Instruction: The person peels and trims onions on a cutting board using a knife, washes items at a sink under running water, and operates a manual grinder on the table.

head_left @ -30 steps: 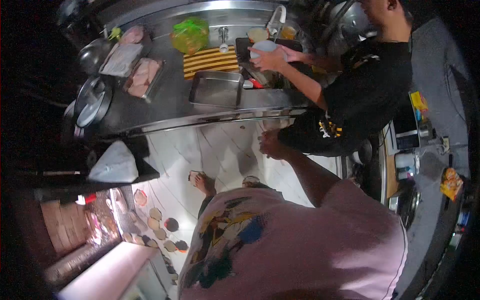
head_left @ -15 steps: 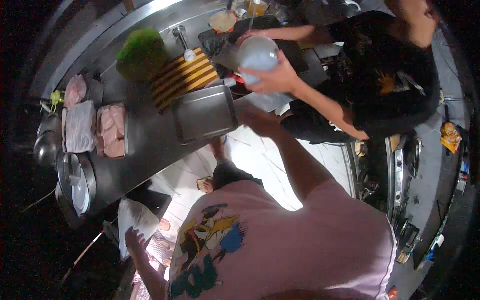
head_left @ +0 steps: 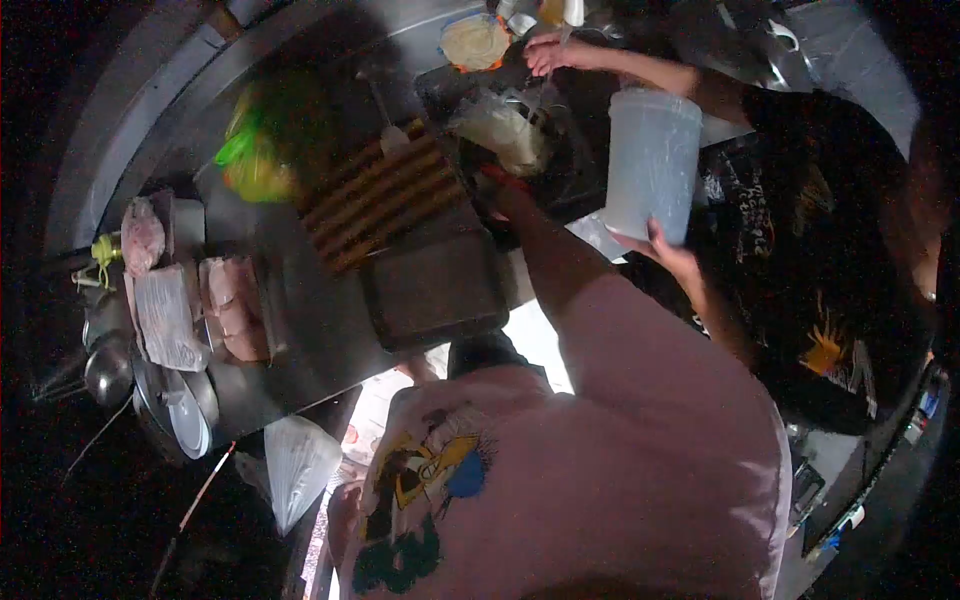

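My right hand (head_left: 499, 192) reaches over the counter edge into the dark sink area, near a pale, plastic-wrapped item (head_left: 505, 135). Its fingers are lost in shadow, so whether it grips something is unclear. Beside it are a striped wooden board (head_left: 385, 198) and a metal tray (head_left: 435, 290). A dim, skin-toned shape (head_left: 345, 505) at my shirt's left edge may be my left hand or arm; no fingers can be made out. To the right, another person's hand supports a large translucent tub (head_left: 653, 165), while their other hand is near the faucet.
The co-worker (head_left: 800, 230) stands close on the right. On the counter are a green bag (head_left: 262, 150), a tray of raw meat (head_left: 236, 310), a wrapped pack (head_left: 170, 315) and a bowl (head_left: 475, 43). A white plastic bag (head_left: 298, 465) hangs below the left edge.
My right hand has moved forward from the counter edge into the sink area. My left hand has moved away from the white bag. The co-worker's tub has shifted right and now stands upright.
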